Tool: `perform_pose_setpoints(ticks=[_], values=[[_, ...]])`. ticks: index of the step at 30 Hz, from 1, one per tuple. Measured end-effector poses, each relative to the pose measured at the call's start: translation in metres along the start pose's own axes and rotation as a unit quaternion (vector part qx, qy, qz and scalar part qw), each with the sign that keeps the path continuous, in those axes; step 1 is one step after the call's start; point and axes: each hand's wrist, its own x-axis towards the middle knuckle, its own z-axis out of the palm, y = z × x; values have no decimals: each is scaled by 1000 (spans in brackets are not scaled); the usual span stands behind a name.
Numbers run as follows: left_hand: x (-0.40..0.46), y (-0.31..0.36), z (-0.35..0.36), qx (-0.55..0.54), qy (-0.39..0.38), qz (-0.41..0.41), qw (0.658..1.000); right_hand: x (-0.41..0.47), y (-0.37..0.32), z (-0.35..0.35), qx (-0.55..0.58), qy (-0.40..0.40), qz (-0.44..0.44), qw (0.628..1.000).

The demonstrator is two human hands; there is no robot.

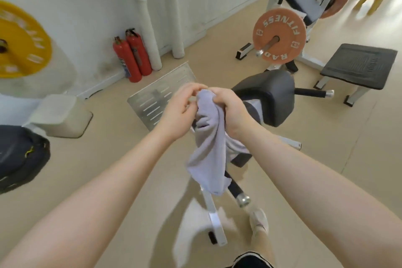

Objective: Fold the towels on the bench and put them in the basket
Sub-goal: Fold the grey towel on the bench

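Observation:
A pale lilac towel (210, 154) hangs bunched in the air above the black padded bench (269, 91). My right hand (230, 113) grips its top edge with curled fingers. My left hand (180, 109) is right beside it, fingers bent and pinching at the same top edge. The cloth droops down between my forearms. More pale cloth (252, 104) lies on the bench behind my right wrist, partly hidden. A white lidded bin (61, 115) stands on the floor at the left; whether it is the basket I cannot tell.
Two red fire extinguishers (132, 59) lean on the wall. A metal plate (161, 93) lies on the floor ahead. An orange weight plate (280, 36) on a rack and a black step platform (359, 65) stand at the right. A dark bag (19, 156) sits left.

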Motion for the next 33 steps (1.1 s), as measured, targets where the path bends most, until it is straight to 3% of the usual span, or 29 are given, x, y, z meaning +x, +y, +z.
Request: perform_pose_setpoints(ticks=[5,9,12,19,28,33], values=[[-84,-16,-120,-131,73,-128,980,9,34,137,-7,-209,63,976],[-140,-44,-200,-133,135,-194,963,22,73,227,-53,-305,86,947],[-179,-71,-248,-103,166,-243,950,40,105,279,-76,-317,116,938],[-221,-132,-367,-33,198,-333,921,119,154,384,-187,-332,88,920],[-215,-211,-532,11,232,-412,881,238,170,562,-307,-422,56,851],[-215,-261,-605,173,347,-437,812,282,193,640,-396,-433,6,810]])
